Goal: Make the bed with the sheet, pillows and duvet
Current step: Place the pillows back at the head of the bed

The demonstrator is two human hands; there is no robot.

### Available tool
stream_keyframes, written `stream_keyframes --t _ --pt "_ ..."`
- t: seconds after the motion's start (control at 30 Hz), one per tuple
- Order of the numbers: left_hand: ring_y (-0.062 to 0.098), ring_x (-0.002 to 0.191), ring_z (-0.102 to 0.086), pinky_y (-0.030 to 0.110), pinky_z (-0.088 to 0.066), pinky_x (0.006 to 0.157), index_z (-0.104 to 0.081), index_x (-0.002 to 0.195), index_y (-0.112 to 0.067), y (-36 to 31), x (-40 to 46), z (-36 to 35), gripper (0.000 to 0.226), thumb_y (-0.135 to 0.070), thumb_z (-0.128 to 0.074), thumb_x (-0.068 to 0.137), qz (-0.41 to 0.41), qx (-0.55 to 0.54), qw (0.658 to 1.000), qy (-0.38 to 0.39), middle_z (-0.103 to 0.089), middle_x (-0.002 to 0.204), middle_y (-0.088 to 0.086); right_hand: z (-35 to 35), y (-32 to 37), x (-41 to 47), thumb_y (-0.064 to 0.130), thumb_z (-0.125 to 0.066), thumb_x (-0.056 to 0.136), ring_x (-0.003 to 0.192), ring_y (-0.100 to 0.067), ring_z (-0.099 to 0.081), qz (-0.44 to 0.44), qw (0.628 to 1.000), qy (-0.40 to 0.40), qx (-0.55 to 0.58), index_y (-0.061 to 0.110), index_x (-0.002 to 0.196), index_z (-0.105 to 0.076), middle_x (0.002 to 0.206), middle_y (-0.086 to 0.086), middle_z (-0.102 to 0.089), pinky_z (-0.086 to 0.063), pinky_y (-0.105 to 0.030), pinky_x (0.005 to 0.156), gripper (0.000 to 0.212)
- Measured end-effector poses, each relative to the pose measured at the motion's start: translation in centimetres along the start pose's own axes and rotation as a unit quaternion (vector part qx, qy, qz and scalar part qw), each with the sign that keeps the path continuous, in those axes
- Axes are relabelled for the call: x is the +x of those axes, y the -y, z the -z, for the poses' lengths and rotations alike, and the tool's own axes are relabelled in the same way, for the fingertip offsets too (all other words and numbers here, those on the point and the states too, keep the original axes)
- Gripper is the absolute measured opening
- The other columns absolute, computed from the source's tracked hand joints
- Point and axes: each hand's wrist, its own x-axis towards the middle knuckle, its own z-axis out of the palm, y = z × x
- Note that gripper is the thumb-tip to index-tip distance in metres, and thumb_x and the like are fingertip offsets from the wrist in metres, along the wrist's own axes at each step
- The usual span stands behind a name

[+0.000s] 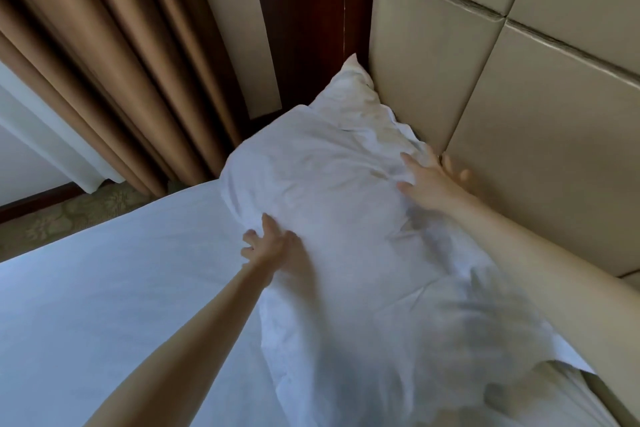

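Against the headboard [519, 114] we settle a pillow [322, 177], left hand [266, 246] and right hand [429, 180] both spread flat on it. Sheet [104, 288] looks laid smooth; the duvet (out of view) is left.

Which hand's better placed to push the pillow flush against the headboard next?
Probably left. The left hand rests on the pillow's side away from the headboard, so it can push it in. The right hand sits at the headboard-side edge, in the way.
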Motion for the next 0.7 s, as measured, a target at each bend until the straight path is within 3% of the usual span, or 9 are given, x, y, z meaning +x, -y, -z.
stream_keyframes --t 0.07,0.17,0.23,0.3,0.4,0.47,0.57,0.63,0.7 --pt "0.036 0.129 -0.024 0.051 -0.026 0.108 -0.016 0.143 -0.039 0.2 -0.1 -0.7 0.058 -0.038 -0.042 0.091 -0.005 -0.044 0.999 -0.006 -0.007 0.153 0.007 -1.1 0.1 0.0 0.055 -0.033 0.096 0.146 -0.032 0.002 0.007 1.0 0.017 -0.022 0.044 0.148 -0.014 0.16 0.006 0.006 -0.015 -0.058 0.108 0.056" --pt "0.038 0.134 -0.024 0.046 -0.033 0.1 -0.013 0.147 -0.037 0.6 -0.3 -1.5 0.061 -0.044 -0.041 0.093 -0.007 -0.097 0.995 -0.015 -0.004 0.156 0.009 -2.5 -0.1 -0.5 0.057 -0.029 0.097 0.145 -0.032 -0.002 -0.017 0.999 0.041 -0.007 0.042 0.148 -0.014 0.16 0.006 0.007 -0.013 -0.06 0.108 0.056" --pt "0.039 0.138 -0.022 0.049 -0.028 0.106 -0.006 0.151 -0.035 1.4 -0.5 -2.1 0.065 -0.048 -0.038 0.095 -0.003 -0.115 0.993 -0.003 -0.004 0.157 0.012 -3.4 -0.7 -1.2 0.055 -0.029 0.097 0.144 -0.032 -0.008 -0.039 0.998 0.049 0.029 0.037 0.149 -0.017 0.16 0.002 0.0 -0.015 -0.058 0.108 0.056" --pt "0.039 0.137 -0.027 0.049 -0.025 0.111 -0.009 0.152 -0.031 2.3 -1.0 -2.6 0.066 -0.051 -0.036 0.094 -0.016 -0.113 0.993 0.011 -0.017 0.155 0.017 -3.8 -1.3 -2.0 0.047 -0.032 0.099 0.139 -0.032 -0.023 -0.038 0.998 0.019 0.051 0.027 0.145 -0.031 0.155 -0.004 -0.019 -0.023 -0.053 0.105 0.05" --pt "0.037 0.112 -0.052 0.046 -0.041 0.101 -0.047 0.126 -0.021 2.8 -2.1 -2.0 0.04 -0.039 -0.038 0.091 -0.072 -0.111 0.988 -0.079 -0.053 0.125 0.016 -3.4 -1.6 -3.3 0.02 -0.041 0.098 0.117 -0.033 -0.049 0.019 0.989 -0.116 0.085 0.006 0.122 -0.058 0.128 -0.013 -0.055 -0.038 -0.041 0.091 0.033" --pt "0.032 0.11 -0.055 0.039 -0.042 0.096 -0.056 0.123 -0.017 2.9 -2.8 -0.5 0.033 -0.023 -0.037 0.097 -0.087 -0.111 0.978 -0.151 -0.058 0.12 0.01 -2.5 -1.0 -4.4 0.008 -0.046 0.094 0.106 -0.033 -0.056 0.048 0.972 -0.193 0.128 0.002 0.11 -0.066 0.112 -0.014 -0.067 -0.041 -0.037 0.084 0.027" --pt "0.024 0.097 -0.063 0.034 -0.048 0.085 -0.062 0.114 -0.015 2.3 -4.6 2.3 0.033 -0.012 -0.036 0.094 -0.119 -0.193 0.963 -0.148 -0.068 0.106 0.006 -0.6 0.4 -6.4 0.002 -0.049 0.091 0.09 -0.031 -0.061 0.075 0.951 -0.239 0.183 0.002 0.1 -0.07 0.091 -0.01 -0.071 -0.038 -0.03 0.071 0.023" --pt "0.02 0.082 -0.064 0.028 -0.049 0.073 -0.065 0.104 -0.012 1.1 -6.8 4.3 0.031 -0.007 -0.037 0.092 -0.163 -0.221 0.954 -0.124 -0.069 0.091 0.004 0.9 1.6 -8.1 0.0 -0.05 0.09 0.073 -0.029 -0.057 0.082 0.942 -0.243 0.217 0.002 0.096 -0.071 0.07 -0.002 -0.061 -0.035 -0.029 0.063 0.022" --pt "0.016 0.073 -0.062 0.021 -0.047 0.066 -0.066 0.097 -0.011 -0.5 -9.3 6.4 0.03 -0.004 -0.037 0.091 -0.212 -0.221 0.945 -0.113 -0.067 0.083 0.002 2.6 3.1 -10.0 0.001 -0.049 0.089 0.063 -0.025 -0.051 0.078 0.933 -0.243 0.255 0.003 0.093 -0.07 0.061 -0.001 -0.055 -0.04 -0.033 0.059 0.022"
